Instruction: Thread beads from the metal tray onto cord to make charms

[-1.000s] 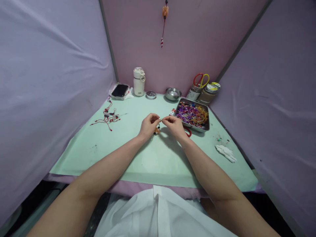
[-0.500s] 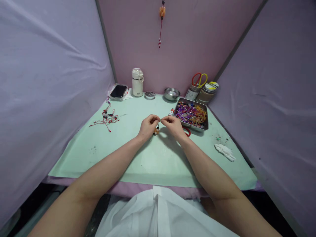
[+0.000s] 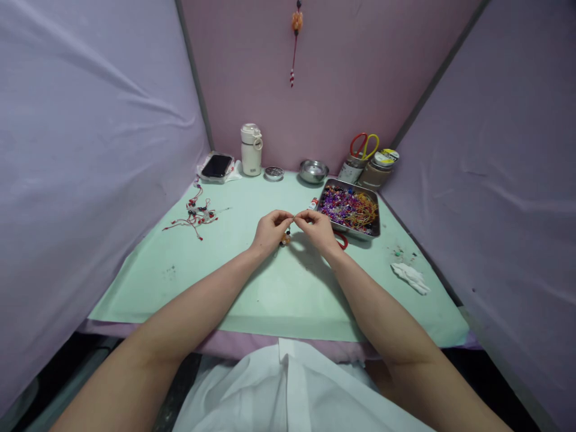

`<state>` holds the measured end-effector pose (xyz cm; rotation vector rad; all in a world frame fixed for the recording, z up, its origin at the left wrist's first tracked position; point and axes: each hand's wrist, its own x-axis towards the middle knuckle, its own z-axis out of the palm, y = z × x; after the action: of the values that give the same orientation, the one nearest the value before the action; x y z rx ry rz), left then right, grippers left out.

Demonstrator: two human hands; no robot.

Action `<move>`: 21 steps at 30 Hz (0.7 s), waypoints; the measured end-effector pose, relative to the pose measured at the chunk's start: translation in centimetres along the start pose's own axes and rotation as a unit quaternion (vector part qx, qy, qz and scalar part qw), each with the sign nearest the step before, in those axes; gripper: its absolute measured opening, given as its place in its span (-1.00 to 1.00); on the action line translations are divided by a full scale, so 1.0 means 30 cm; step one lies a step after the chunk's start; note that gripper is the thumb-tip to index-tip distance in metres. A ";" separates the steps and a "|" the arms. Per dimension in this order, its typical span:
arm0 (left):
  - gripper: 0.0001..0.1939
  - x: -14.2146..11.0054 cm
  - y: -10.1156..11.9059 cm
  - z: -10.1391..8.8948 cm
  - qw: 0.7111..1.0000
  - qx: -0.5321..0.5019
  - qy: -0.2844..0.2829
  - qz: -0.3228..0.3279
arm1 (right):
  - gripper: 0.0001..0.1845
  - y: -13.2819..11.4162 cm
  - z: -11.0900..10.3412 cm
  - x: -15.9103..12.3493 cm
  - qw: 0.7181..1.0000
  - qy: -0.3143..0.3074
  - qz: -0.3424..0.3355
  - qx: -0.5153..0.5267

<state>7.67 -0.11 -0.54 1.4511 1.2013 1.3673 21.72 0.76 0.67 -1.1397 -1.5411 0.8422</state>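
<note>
Near the middle of the table my left hand [image 3: 272, 230] and my right hand [image 3: 316, 230] meet fingertip to fingertip, both closed in a pinch. A beaded pendant [image 3: 285, 239] with orange and dark beads hangs just below the fingers of my left hand, on a dark cord that runs up to the pinch. The cord's end between the fingertips is too small to make out. Partly under my right hand lie scissors, with a red handle [image 3: 342, 241] showing.
A metal tray [image 3: 378, 223] of purple beads and orange cords stands right of my hands. Finished-looking beaded strings [image 3: 198, 213] lie left. Along the back are a phone [image 3: 216, 167], white bottle [image 3: 251, 151], small tin [image 3: 273, 174], steel bowl [image 3: 314, 172] and jars [image 3: 376, 171]. A white cloth [image 3: 410, 278] lies right.
My fingertips have drawn together, and the small gap between the two pinches has closed. The pendant stays hanging in about the same place.
</note>
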 end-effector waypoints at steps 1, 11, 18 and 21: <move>-0.86 0.000 -0.001 0.000 1.000 -0.001 0.000 0.000 | -0.87 0.000 0.000 0.000 1.000 0.000 -0.001 0.000; -0.90 0.000 -0.005 0.005 1.000 -0.028 0.002 -0.010 | -0.87 -0.012 0.002 -0.005 1.000 -0.007 0.013 0.019; -0.98 -0.002 -0.008 0.014 0.998 -0.058 0.006 -0.021 | -0.87 -0.008 0.004 -0.008 0.995 -0.009 0.077 0.058; -0.99 -0.002 -0.009 0.015 0.998 -0.056 0.007 -0.023 | -0.87 -0.016 0.001 -0.010 0.993 -0.015 0.099 0.069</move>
<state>8.08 -0.08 -0.87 1.3300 1.1402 1.3941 21.58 0.32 1.00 -1.1953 -1.3860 1.0870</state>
